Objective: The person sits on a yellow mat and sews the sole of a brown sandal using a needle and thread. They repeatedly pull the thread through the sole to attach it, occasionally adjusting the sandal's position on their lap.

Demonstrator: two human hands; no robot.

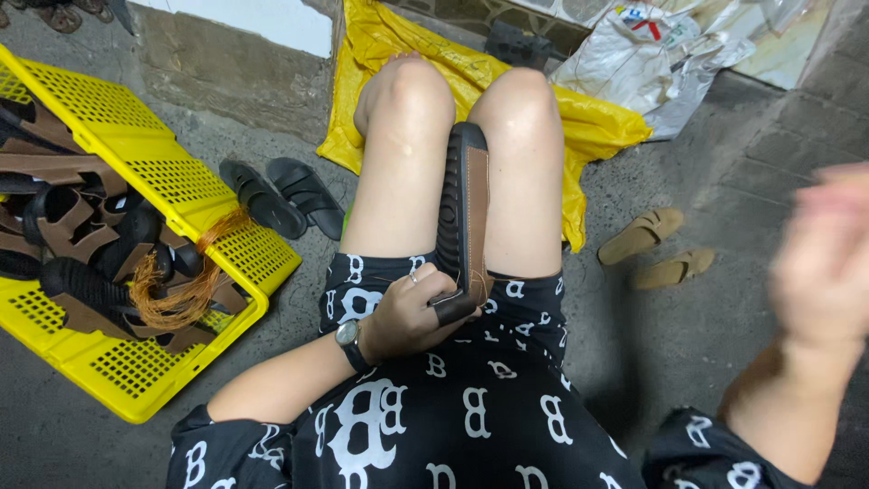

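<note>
A: What lies farthest out from the left hand [412,312]?

B: A yellow crate [172,172] on the floor, filled with brown and black sandal parts [72,235] and a bundle of orange thread [186,290]. Nearer the hand, a pair of black slides [282,195].

A: And the left hand itself?

B: Forearm bent in across the lap, watch at the wrist, fingers clamped round the near end of a black-soled sandal [463,217] with a brown side strip. The sandal stands on edge between the knees, running away from the hand.

A: Beyond it?

B: Two tan sandals [656,246] on the floor, then the right hand [828,258], raised and blurred; whether its fingers are apart or together, I cannot tell.
</note>
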